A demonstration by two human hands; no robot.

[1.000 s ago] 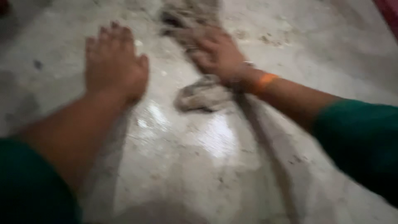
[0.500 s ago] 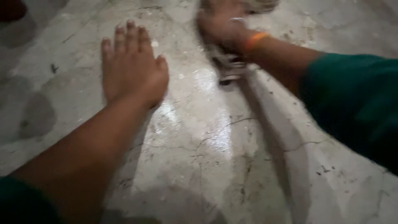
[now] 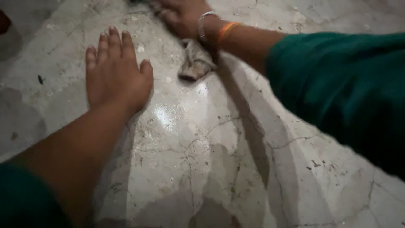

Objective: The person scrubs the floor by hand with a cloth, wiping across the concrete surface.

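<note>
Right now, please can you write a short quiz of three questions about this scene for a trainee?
1. True or false: the left hand lies flat on the floor.
2. What lies under the right hand? A) a grey cloth B) a brush C) a sponge
3. Fill in: the right wrist wears a metal bangle and an ______ band.

Key: 1 true; 2 A, the grey cloth; 3 orange.

Both my arms wear dark green sleeves, pushed up so the forearms are bare. On my right wrist, at about one o'clock, I wear a thin silver bangle [image 3: 203, 26] and beside it an orange band [image 3: 226, 29].
</note>
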